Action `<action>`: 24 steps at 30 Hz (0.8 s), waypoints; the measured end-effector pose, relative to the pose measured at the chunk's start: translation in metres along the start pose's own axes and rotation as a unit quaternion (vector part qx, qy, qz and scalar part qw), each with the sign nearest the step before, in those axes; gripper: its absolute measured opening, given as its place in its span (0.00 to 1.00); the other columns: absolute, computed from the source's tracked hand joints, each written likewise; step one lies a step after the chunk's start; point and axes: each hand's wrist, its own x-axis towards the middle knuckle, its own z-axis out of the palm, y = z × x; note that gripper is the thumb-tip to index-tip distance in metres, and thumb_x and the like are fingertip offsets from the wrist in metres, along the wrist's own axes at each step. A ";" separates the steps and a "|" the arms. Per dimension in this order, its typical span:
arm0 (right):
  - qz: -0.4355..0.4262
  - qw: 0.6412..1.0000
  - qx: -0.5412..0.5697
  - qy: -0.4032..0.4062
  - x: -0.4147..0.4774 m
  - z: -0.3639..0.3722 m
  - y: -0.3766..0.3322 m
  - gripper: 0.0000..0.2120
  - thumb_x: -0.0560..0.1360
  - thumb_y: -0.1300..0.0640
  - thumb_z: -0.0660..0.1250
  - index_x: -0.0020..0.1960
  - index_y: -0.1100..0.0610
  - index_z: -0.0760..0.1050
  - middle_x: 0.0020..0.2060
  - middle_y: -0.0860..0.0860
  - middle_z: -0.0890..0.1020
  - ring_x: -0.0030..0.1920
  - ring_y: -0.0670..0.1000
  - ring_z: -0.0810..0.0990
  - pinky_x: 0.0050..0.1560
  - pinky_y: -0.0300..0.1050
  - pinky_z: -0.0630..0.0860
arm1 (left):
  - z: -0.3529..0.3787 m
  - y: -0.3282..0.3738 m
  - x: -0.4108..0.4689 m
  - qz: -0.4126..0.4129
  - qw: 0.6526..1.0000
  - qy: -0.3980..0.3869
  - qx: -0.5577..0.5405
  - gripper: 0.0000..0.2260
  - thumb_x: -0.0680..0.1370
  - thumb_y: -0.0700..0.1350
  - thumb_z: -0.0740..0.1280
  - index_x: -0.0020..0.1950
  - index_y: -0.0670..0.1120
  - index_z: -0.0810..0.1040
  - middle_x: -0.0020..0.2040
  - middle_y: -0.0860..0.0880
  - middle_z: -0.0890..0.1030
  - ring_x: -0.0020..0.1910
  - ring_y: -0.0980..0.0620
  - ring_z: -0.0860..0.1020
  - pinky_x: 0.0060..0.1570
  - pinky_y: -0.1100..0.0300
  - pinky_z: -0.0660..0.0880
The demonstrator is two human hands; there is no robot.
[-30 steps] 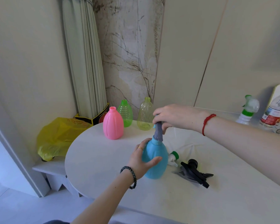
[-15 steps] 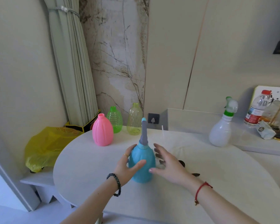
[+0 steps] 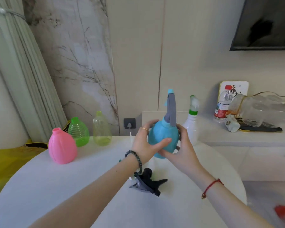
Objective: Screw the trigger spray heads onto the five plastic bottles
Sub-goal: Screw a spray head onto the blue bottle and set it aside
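The blue bottle (image 3: 163, 137), with a grey spray head (image 3: 171, 111) standing tall on its neck, was held between both hands. It seemed to be raised a little above the desk (image 3: 72, 186), though its base was hidden by fingers. The left hand (image 3: 144, 145) had its grip wrapped round the bottle's left side, thumb across the front. The right hand (image 3: 183, 148) cupped the right side and underside, its grip closed on the same body.

Well to the left of the blue bottle stood the pink bottle (image 3: 62, 146), the green bottle (image 3: 78, 131) and the yellowish clear bottle (image 3: 102, 129), all with bare necks. Just behind it to the right stood a white bottle (image 3: 190, 127), already capped. Below it, near the left wrist, lay a black spray head (image 3: 146, 181) on its side.

The likely troubles were these. The grey head leaned slightly, so it may have been seated crooked or loose, and it could then wobble or leak. The rounded, smooth body could slide in the hands. Setting it down further right could knock the white bottle over. A forearm passing low could sweep the black head off the desk.
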 end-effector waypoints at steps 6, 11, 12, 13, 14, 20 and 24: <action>0.080 0.993 -0.064 0.064 0.011 -0.085 0.058 0.39 0.54 0.46 0.78 0.59 0.41 0.62 0.51 0.33 0.73 0.50 0.31 0.74 0.41 0.35 0.75 | 0.099 -0.028 0.041 -0.074 0.988 -0.116 -0.067 0.28 0.70 0.52 0.69 0.67 0.56 0.62 0.64 0.55 0.69 0.65 0.54 0.68 0.61 0.58 0.69; 0.123 0.986 -0.093 0.059 0.012 -0.112 0.098 0.36 0.57 0.51 0.79 0.58 0.42 0.63 0.50 0.35 0.72 0.50 0.38 0.73 0.41 0.32 0.71 | 0.145 -0.061 0.049 -0.128 0.977 -0.157 -0.064 0.32 0.72 0.51 0.67 0.71 0.50 0.56 0.70 0.51 0.65 0.68 0.51 0.65 0.65 0.60 0.65; 0.127 0.986 -0.093 0.055 0.013 -0.115 0.104 0.35 0.58 0.51 0.78 0.58 0.43 0.63 0.51 0.36 0.73 0.51 0.40 0.74 0.44 0.33 0.72 | 0.150 -0.065 0.050 -0.133 0.976 -0.160 -0.065 0.32 0.72 0.51 0.67 0.71 0.50 0.56 0.71 0.50 0.64 0.68 0.51 0.65 0.65 0.61 0.64; 0.131 0.986 -0.089 0.053 0.013 -0.116 0.110 0.35 0.58 0.51 0.78 0.59 0.44 0.64 0.52 0.39 0.74 0.53 0.42 0.75 0.46 0.37 0.74 | 0.153 -0.069 0.050 -0.136 0.975 -0.163 -0.066 0.32 0.72 0.51 0.67 0.71 0.50 0.55 0.71 0.50 0.64 0.68 0.51 0.64 0.64 0.61 0.64; 0.134 0.986 -0.084 0.052 0.014 -0.118 0.114 0.36 0.58 0.52 0.78 0.61 0.45 0.64 0.54 0.42 0.75 0.54 0.45 0.75 0.50 0.42 0.76 | 0.155 -0.071 0.051 -0.139 0.974 -0.165 -0.065 0.32 0.72 0.51 0.67 0.72 0.50 0.55 0.71 0.50 0.64 0.69 0.51 0.64 0.65 0.61 0.63; 0.162 0.981 -0.099 0.048 0.010 -0.113 0.116 0.44 0.63 0.51 0.76 0.72 0.47 0.53 0.69 0.49 0.65 0.68 0.52 0.64 0.65 0.51 0.67 | 0.143 -0.077 0.048 -0.163 0.972 -0.166 -0.026 0.34 0.72 0.53 0.66 0.72 0.51 0.52 0.74 0.49 0.59 0.72 0.52 0.59 0.68 0.58 0.60; 0.076 0.957 -0.152 0.234 -0.011 -0.091 0.093 0.36 0.67 0.55 0.73 0.69 0.46 0.57 0.68 0.46 0.64 0.67 0.50 0.64 0.67 0.52 0.64 | 0.084 -0.080 0.026 -0.135 0.984 -0.089 -0.071 0.27 0.73 0.49 0.66 0.69 0.53 0.59 0.69 0.54 0.64 0.66 0.59 0.64 0.63 0.65 0.62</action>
